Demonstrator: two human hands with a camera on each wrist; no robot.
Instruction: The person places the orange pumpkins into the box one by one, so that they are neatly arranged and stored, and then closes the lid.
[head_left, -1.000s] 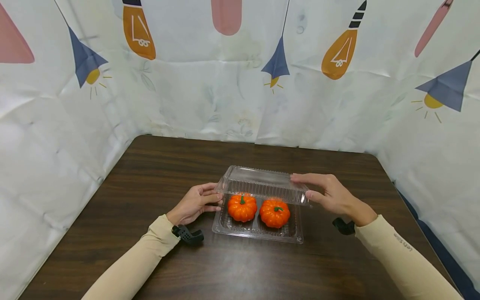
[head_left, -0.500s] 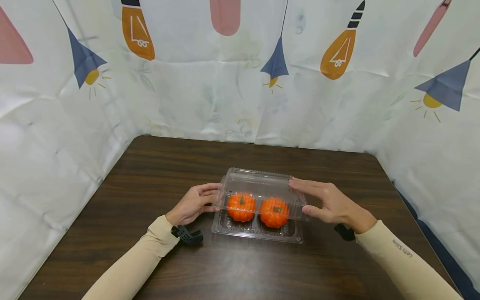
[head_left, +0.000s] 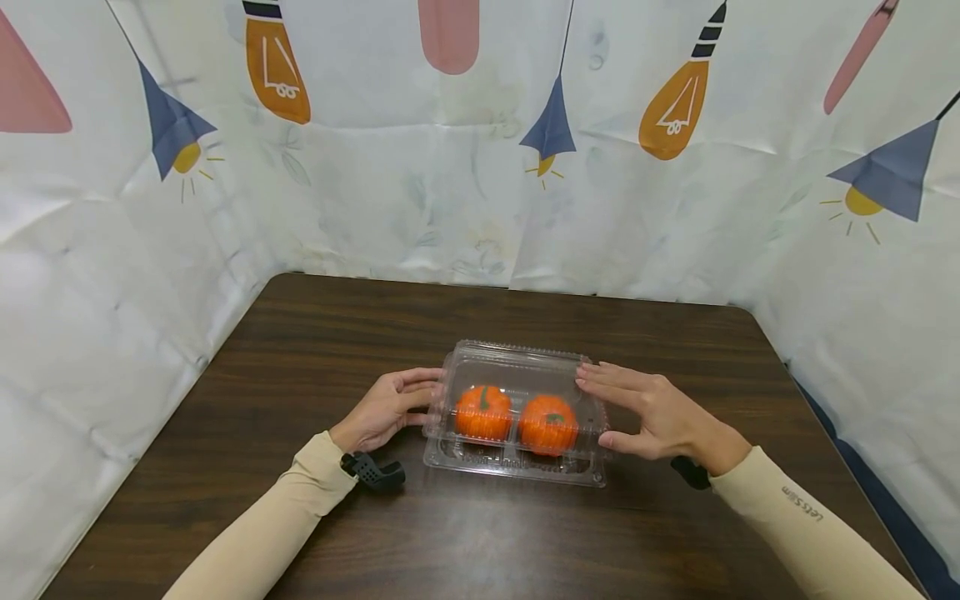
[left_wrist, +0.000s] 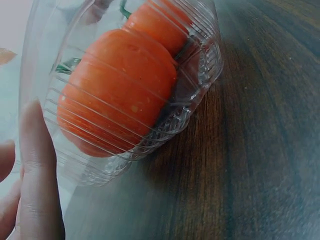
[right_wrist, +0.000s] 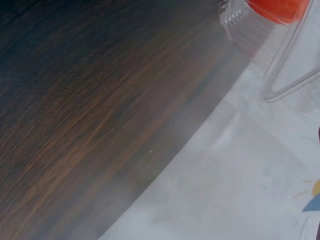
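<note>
A clear plastic clamshell box sits on the table, its hinged lid lowered over the base but still tilted up at the front. Two small orange toy pumpkins with green stems, a left one and a right one, lie side by side inside. My left hand touches the box's left side with extended fingers; a straight finger shows beside the ribbed plastic in the left wrist view. My right hand rests straight fingers on the lid's right part, thumb near its front corner.
The dark wood-grain table carries the box near its middle. Behind and beside it hangs a white printed cloth with lamp and bulb drawings. Black straps circle both wrists.
The lid has swung down toward me, from raised behind the pumpkins to covering them. My right hand has moved slightly down with it; my left hand stays at the box's side.
</note>
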